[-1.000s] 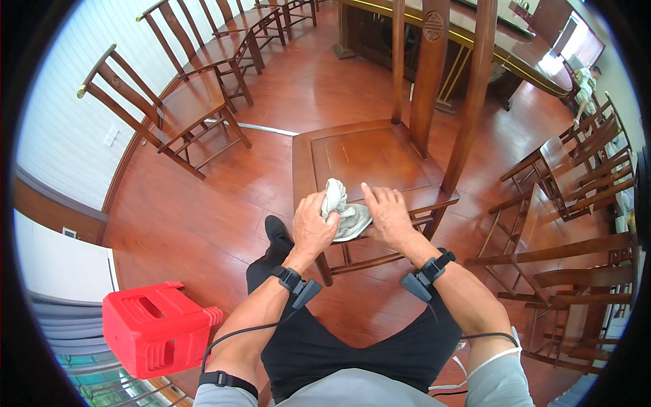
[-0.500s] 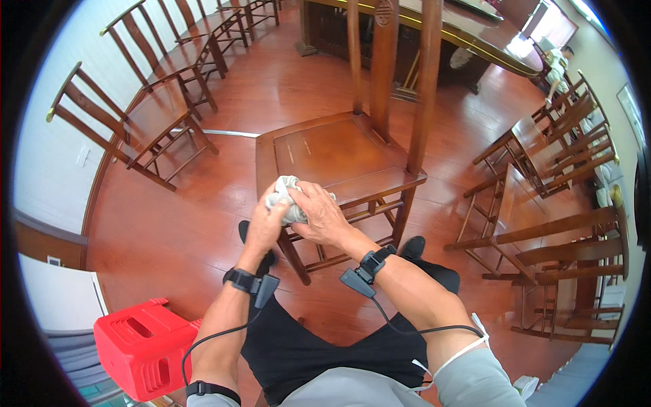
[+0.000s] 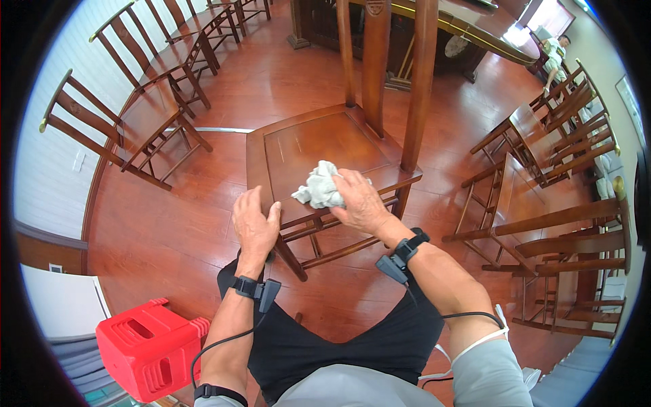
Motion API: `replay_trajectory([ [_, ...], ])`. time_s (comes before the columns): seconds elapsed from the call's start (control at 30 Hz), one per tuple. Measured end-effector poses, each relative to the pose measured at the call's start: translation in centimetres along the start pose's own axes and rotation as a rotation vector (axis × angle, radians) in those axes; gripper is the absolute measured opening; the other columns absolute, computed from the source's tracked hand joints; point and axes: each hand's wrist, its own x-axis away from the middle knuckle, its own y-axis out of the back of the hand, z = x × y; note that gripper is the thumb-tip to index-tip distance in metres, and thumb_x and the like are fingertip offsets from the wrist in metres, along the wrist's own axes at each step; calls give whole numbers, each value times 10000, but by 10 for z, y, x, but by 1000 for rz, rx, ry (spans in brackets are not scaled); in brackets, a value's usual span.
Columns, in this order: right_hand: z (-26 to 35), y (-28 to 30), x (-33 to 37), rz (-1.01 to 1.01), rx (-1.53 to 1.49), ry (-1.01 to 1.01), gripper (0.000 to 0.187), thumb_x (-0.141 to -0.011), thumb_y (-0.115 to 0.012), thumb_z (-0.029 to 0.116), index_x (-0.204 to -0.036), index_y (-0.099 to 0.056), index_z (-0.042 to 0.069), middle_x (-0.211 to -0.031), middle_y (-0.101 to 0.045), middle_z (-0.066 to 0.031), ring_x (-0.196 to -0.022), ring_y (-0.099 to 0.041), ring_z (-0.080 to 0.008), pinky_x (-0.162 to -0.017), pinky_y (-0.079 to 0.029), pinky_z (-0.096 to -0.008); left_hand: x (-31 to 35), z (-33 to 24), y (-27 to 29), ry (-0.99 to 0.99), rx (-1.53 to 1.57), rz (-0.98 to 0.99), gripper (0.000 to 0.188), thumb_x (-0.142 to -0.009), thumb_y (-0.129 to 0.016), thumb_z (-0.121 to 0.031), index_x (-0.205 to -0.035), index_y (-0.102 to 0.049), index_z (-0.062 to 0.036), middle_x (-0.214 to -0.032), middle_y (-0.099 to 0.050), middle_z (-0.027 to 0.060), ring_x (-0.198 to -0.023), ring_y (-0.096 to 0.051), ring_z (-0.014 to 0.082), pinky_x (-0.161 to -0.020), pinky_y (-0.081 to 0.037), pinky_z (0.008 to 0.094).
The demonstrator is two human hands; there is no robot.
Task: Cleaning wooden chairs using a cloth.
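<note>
A brown wooden chair [image 3: 319, 146] stands right in front of me, its tall slatted back on the far right side of the seat. My right hand [image 3: 363, 202] grips a crumpled whitish cloth [image 3: 320, 186] over the near part of the seat. Part of the cloth hangs out to the left of the fingers. My left hand [image 3: 255, 222] holds nothing; its thumb stands apart from the fingers, and it is at the seat's near left corner. Whether the left fingertips touch the wood I cannot tell.
Wooden chairs [image 3: 146, 122] line the left wall, and more chairs [image 3: 522, 210] stand at the right. A red plastic stool [image 3: 146, 349] is at the lower left. Beyond the chair is a large dark table [image 3: 434, 41]. Another person [image 3: 554, 61] is at the far right.
My hands have parted. The left let go of the cloth and moved left to the seat's corner; the right carried the cloth to the right, over the seat.
</note>
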Motion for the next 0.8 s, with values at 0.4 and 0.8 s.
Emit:
replay_trajectory([
  [0.4, -66, 94, 52, -69, 83, -141, 505, -721, -730, 45, -1210, -605, 51, -1188, -598, -202, -1091, -592, -398, -946, -505, -457, 13, 28, -21, 760, 858, 150, 400, -957, -657, -194, -1255, -604, 68, -1157, -701, 168, -1061, -653, 234, -944, -497, 353],
  [0.8, -68, 212, -51, -625, -1244, -408, 296, -970, -603, 140, -1251, -595, 46, -1116, -703, -72, -952, -694, -183, -797, -568, -329, 16, 27, -23, 769, 906, 122, 384, -973, -623, -154, -1288, -585, 64, -1183, -680, 144, -1071, -631, 210, -947, -488, 331],
])
